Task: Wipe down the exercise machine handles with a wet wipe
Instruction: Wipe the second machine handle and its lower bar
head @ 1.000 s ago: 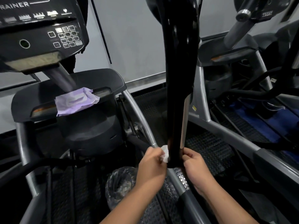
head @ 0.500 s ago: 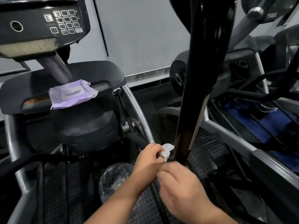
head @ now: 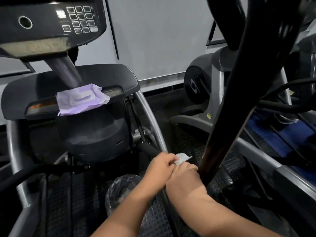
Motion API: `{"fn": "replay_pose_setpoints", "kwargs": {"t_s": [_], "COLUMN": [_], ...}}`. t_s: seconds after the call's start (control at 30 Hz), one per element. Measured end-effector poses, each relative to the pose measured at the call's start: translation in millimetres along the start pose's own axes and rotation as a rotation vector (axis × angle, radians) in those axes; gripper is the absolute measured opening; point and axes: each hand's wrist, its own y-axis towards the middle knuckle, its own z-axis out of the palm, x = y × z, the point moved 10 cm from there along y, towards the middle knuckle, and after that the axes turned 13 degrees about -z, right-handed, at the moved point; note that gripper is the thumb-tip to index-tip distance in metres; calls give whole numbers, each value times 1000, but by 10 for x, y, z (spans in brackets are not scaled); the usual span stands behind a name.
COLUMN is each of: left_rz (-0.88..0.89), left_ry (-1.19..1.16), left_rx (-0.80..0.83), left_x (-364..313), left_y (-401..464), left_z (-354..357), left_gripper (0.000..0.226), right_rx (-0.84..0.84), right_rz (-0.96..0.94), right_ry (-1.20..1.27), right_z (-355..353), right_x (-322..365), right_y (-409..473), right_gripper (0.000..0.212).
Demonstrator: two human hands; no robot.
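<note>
**Handle bar rises just right of the hands, wipe held clear of it**

Handle bar [head: 239, 103], black and glossy, runs as one long pole from its foot beside the hands up and slightly rightward out of the top of the view. That long axis is what the next stroke turns on, I'd say: any wiping has to travel up along it.

Both hands sit low, pressed together, just left of the bar's lower end. The left hand [head: 160, 165] pinches a crumpled white wet wipe [head: 182, 158], which pokes out above the knuckles and stands apart from the bar. The right hand [head: 184, 180] lies over the left's fingers, its own curled; whether it also grips the wipe I cannot tell. It is the nearer to the bar, its far edge touching or almost touching the pole.

A purple wet-wipe pack [head: 82, 100] rests on the machine's ledge [head: 119, 77] well to the left, below the console keypad [head: 80, 18].
</note>
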Motion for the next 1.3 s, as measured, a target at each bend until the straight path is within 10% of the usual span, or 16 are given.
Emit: {"fn": "replay_pose_setpoints", "kwargs": {"t_s": [0.37,0.53,1.07,1.3], "left_rz": [169,-14,125,-332], "left_ry": [204,311,106,-180], "left_rx": [-4,-158,-234,-294], "left_x": [-10,269,125,829], "left_y": [-20,357,67,512], "left_z": [-15,-342,-167,-427], "left_gripper": [12,13,14,8], "right_rx": [-34,-1,-51,-61], "right_rz": [77,81,104,52], "right_ry": [-59,-17,-4,5], "right_z": [34,44,-12,-53], "right_x": [-146,-162,-204,-165], "right_y": [218,243,301,318], "right_gripper": [42,36,35,33]}}
